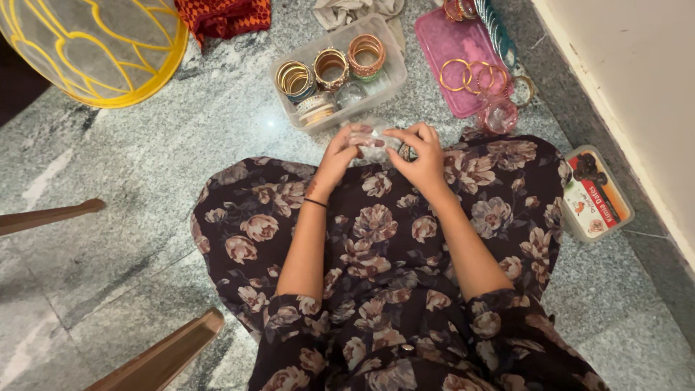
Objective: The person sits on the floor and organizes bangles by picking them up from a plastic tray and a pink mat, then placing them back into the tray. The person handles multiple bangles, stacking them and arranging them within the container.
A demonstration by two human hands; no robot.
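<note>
A small clear plastic packet, contents too blurred to identify, is held above the lap between the left hand and right hand, both with fingers closed on it. Just beyond lies a clear plastic box of bangle stacks on the grey stone floor; to the right, a pink tray with loose bangles and a small lidded box.

Left hand and right hand close together, fingers curled.
</note>
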